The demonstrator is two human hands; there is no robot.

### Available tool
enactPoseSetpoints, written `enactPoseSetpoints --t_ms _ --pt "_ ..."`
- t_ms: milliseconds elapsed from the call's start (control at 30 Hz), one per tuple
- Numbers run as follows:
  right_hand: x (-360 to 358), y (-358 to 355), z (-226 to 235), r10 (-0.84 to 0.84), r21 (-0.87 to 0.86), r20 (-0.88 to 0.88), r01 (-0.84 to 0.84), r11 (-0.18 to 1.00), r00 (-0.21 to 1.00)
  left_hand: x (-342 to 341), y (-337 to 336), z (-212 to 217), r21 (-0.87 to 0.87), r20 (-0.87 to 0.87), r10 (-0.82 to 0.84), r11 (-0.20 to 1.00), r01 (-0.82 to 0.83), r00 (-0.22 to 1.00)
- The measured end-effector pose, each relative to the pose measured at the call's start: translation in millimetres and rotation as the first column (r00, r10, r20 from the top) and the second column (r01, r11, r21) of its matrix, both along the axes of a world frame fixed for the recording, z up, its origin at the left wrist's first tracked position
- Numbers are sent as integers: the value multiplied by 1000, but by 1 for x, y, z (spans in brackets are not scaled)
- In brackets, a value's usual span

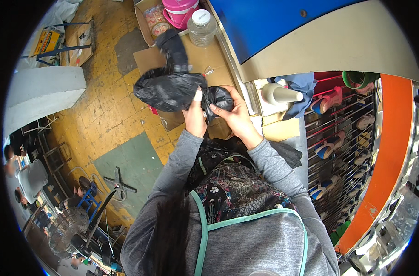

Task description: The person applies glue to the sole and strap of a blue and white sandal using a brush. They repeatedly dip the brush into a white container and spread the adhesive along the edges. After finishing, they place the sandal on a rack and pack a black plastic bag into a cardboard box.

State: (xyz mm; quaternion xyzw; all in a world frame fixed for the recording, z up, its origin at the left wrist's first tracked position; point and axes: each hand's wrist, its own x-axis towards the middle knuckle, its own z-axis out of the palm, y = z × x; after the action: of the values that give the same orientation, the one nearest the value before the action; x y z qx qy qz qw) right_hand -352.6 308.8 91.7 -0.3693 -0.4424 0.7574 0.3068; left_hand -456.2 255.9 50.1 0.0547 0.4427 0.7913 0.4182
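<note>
A black plastic bag is bunched up in front of me, glossy and crumpled, its upper end trailing away from me and blurred. My left hand is closed on the gathered middle of the bag, with something white around the thumb tip. On the other side, my right hand pinches a rounded bulge of the same bag between thumb and fingers. Whatever may be inside the bag is hidden. Both hands are close together, above a cardboard surface.
Beyond the bag stand a clear jar with a white lid and a pink bucket. A grey cone-shaped object is at the right, beside a rack holding shoes. A wheeled metal base rests on the floor at left.
</note>
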Motion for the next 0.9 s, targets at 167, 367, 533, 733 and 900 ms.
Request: enactPoseSetpoints --t_ms 167,367,533,733,900 --pt "16 1 12 -111 848 473 -417 327 874 -23 -3 12 131 765 -309 934 334 565" --pt "29 -4 28 -43 792 596 -579 193 802 -34 -1 -17 230 728 -393 912 341 562" --pt "29 -21 28 66 -526 -95 -106 844 993 -10 11 3 185 386 -160 978 94 908" --pt "23 -18 23 13 -163 79 0 987 997 0 1 28 375 282 -301 909 184 911" --pt "35 -11 43 -117 801 571 -520 296 813 -25 7 33 -74 -274 11 997 -32 962"
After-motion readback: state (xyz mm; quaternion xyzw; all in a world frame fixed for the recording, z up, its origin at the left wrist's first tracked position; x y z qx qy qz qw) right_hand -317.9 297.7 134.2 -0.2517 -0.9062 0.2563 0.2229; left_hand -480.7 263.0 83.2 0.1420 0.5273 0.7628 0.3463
